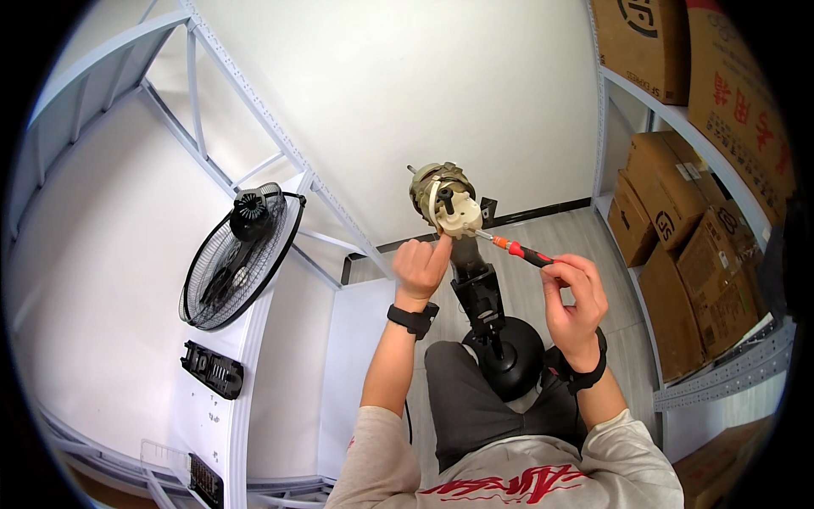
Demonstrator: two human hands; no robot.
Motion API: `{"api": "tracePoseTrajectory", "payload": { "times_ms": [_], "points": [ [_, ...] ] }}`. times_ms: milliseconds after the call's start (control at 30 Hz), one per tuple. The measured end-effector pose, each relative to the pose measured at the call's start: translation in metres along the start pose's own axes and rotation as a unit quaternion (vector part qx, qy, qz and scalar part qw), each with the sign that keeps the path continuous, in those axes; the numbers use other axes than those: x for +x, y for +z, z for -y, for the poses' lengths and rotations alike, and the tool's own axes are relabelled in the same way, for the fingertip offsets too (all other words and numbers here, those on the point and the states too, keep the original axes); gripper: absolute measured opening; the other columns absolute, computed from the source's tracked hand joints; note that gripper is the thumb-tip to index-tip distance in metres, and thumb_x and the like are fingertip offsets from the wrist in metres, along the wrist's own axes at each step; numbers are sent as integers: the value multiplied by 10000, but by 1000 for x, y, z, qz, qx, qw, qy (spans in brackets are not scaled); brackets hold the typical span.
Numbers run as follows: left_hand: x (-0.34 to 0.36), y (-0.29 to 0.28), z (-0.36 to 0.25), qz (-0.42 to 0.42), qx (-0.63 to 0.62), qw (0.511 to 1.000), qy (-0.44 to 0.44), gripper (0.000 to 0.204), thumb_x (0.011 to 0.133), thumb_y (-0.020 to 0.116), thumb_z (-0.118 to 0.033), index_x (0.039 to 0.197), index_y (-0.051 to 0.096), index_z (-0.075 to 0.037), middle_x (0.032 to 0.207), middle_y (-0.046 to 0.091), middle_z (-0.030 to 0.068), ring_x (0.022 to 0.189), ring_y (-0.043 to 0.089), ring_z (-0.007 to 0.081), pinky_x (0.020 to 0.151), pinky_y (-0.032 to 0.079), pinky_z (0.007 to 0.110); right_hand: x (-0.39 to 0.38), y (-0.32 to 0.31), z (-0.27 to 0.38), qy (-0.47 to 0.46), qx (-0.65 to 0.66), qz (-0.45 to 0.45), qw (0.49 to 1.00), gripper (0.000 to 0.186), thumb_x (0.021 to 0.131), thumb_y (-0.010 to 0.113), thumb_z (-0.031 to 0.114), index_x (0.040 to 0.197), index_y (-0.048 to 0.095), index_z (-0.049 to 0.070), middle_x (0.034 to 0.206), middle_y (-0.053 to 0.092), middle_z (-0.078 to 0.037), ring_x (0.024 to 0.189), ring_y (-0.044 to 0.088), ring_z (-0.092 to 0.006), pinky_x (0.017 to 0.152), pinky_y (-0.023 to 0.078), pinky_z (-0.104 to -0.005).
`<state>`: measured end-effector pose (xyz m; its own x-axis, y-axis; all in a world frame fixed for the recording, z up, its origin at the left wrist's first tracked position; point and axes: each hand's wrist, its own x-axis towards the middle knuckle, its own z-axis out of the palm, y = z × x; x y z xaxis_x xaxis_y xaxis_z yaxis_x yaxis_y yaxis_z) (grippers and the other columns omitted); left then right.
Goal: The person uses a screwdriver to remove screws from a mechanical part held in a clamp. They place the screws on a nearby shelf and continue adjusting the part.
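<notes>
An uncovered fan motor (426,188) with a cream plastic gear housing (462,215) sits on top of a black stand (480,297), in front of me. My left hand (421,265) is at the lower left of that housing. Its fingers are curled and the fingertips meet the housing's lower edge; the thumb is hidden. In my right hand (577,304) is a screwdriver (524,251) with a red, black and orange handle, pinched near its end. The shaft points left, and its tip reaches the right side of the cream housing. The round black base (507,360) stands between my legs.
On the white shelf at left lie a fan cage with blades (242,259), a black plastic cover (212,370), loose small parts (214,407) and a black tray (206,480). Cardboard boxes (670,204) fill the right rack. A white wall (407,93) rises behind the motor.
</notes>
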<state>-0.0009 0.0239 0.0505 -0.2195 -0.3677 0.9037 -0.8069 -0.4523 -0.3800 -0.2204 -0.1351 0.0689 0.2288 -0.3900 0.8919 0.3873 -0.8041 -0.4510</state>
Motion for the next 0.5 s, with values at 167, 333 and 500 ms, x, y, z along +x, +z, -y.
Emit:
{"api": "tracePoseTrajectory", "payload": {
  "times_ms": [167,333,500],
  "points": [
    [5,-4,-1,0,0,1000,-6,241,750,774,-64,985,729,-93,632,342,12,520,414,176,473,328,319,-1,1,-1,1,0,1,1000,243,756,715,-148,938,677,8,972,654,-118,697,649,-183,590,545,-270],
    [2,-1,0,-7,-11,1000,-13,270,750,780,-66,1011,713,-74,635,399,12,526,437,179,476,345,322,0,1,-1,0,3,1,1000,244,755,714,-150,937,677,8,969,654,-119,701,651,-185,586,545,-271],
    [5,2,-7,-11,-13,999,-39,271,753,792,-67,1007,698,-74,639,420,17,529,448,184,478,354,329,0,2,0,3,1,-4,1000,245,752,706,-156,934,677,6,972,655,-123,697,650,-187,584,543,-272]
  ]
}}
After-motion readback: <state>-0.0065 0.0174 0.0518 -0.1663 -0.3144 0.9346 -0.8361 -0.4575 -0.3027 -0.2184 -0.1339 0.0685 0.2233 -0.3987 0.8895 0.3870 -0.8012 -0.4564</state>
